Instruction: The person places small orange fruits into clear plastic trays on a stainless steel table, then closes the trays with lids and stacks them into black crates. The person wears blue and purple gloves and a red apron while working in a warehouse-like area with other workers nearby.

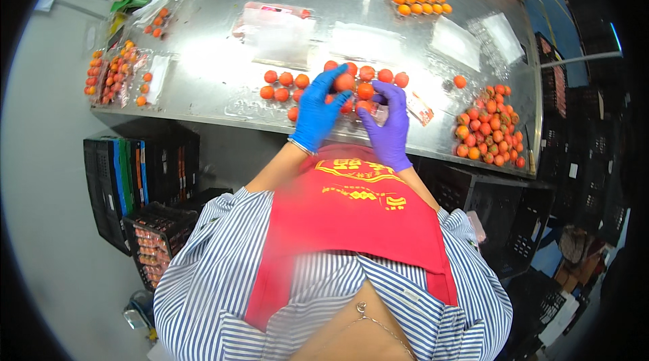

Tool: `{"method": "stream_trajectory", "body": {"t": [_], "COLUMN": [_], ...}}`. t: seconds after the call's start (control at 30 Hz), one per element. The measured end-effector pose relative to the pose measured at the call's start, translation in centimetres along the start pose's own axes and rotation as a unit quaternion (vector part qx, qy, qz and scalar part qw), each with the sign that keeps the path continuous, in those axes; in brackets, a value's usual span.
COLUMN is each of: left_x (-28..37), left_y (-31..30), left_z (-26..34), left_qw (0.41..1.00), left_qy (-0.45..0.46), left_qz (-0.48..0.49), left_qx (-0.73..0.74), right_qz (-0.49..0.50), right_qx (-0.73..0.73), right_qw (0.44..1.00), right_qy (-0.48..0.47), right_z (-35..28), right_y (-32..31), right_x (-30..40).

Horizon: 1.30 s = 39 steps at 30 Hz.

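My left hand (319, 107), in a blue glove, has its fingers and thumb around a red tomato (345, 82) above a clear plastic tray. My right hand (390, 125), in a purple glove, curves beside an orange-red tomato (365, 91), its thumb close to a lower one. Whether it grips either is unclear. More tomatoes (385, 75) sit in rows in this tray, partly hidden by my hands. Just left, another clear tray (243, 106) holds rows of red tomatoes (281, 94). A small printed label (421, 108) lies right of my right hand.
Loose tomatoes (489, 128) are heaped at the right end of the metal table (203, 77). White pads (456, 42) and clear trays lie farther back, near a tray of orange tomatoes (418, 0). Packed fruit (114, 77) stands at the left. Black crates (507, 219) are below the table.
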<state>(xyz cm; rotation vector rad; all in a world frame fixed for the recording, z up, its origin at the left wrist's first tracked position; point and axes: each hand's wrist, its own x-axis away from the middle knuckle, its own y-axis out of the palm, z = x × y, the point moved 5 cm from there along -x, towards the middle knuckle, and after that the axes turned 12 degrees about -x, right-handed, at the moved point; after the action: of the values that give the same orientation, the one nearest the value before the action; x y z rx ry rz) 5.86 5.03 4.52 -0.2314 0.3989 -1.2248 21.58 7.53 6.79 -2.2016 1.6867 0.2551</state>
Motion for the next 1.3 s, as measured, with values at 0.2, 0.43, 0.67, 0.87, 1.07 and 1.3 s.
{"method": "stream_trajectory", "body": {"t": [0.2,0.43,0.67,0.87,1.07,1.3], "left_x": [-1.9,-3.1,-3.0,-3.0,-2.8,-2.4], "left_y": [-11.2,-14.1,-13.6,-13.9,-12.3,-6.9], "left_z": [-16.3,-18.5,-20.5,-19.1,-15.9,-9.2], "left_qw": [0.949,0.9,0.858,0.854,0.909,0.984], "left_qy": [-0.112,-0.086,-0.085,-0.107,-0.057,-0.038], "left_qz": [0.203,0.173,0.1,0.108,0.164,0.14], "left_qx": [-0.215,-0.39,-0.497,-0.498,-0.378,-0.104], "right_qz": [0.069,0.092,0.087,-0.058,-0.203,-0.093], "right_qx": [0.001,0.067,0.099,0.3,0.382,0.169], "right_qw": [0.991,0.982,0.986,0.952,0.901,0.975], "right_qy": [0.114,0.149,0.105,0.001,-0.022,0.113], "right_z": [4.5,7.3,9.0,9.5,10.5,11.6], "right_y": [-3.3,-6.6,-8.5,-7.4,-6.8,-8.9], "right_x": [1.2,1.8,-0.5,-4.5,-6.6,-5.7]}}
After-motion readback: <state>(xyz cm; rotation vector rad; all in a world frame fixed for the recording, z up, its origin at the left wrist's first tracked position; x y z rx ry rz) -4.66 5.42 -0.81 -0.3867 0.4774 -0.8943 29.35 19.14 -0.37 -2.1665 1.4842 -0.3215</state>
